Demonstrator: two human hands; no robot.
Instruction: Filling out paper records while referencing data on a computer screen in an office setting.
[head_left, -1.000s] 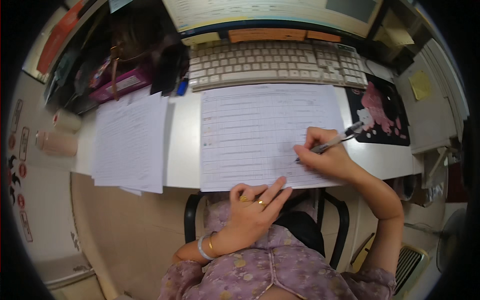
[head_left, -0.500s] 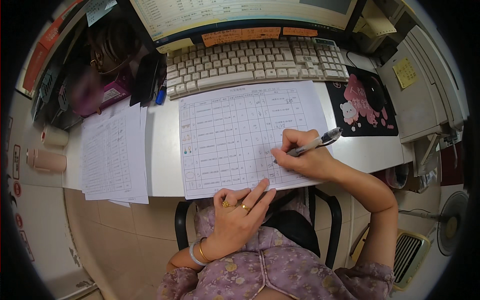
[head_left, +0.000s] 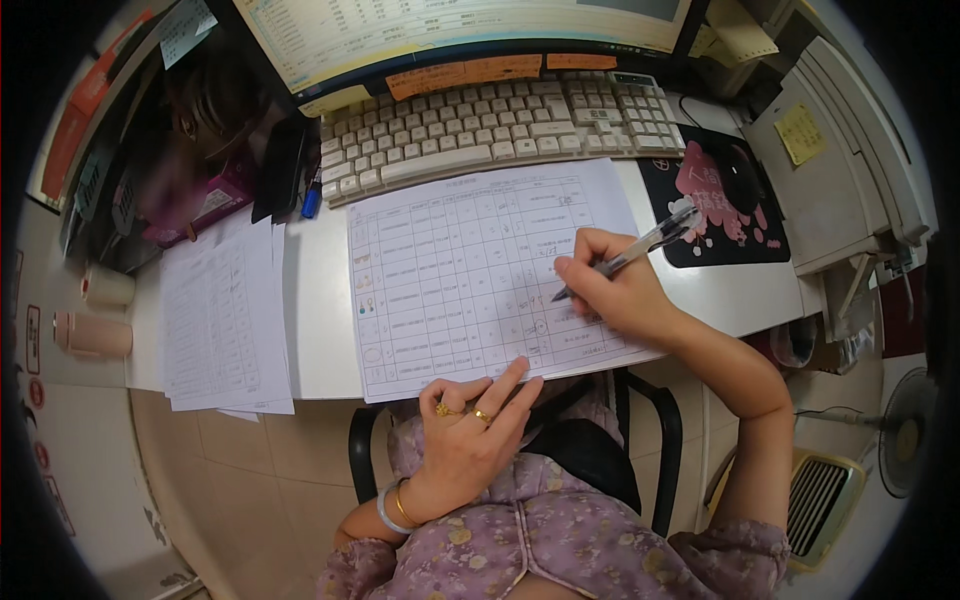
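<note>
A: What changed over the last second?

B: The right hand slid left and down the white printed table sheet. The tip of the clear-barrelled ballpoint pen went from the sheet's right edge to a cell in the lower right columns. The view also shifted, so the sheet sat more central.

A: Grip?

B: Right fingers were pinched round the pen barrel, tip on the paper. The left hand, with gold rings, lay flat with fingers loosely spread, fingertips pressing the sheet's near edge at the rim of the white desk.

A: So what did that mean?

B: My read: writing had moved on to another cell, paper held steady.

A: What was hidden or unclear?

B: The right palm covered the cells under it. Pen marks were too small to read. The computer monitor was cut off at the top. The clutter at far left, beyond the second stack of white papers, was blurred and dark.
</note>
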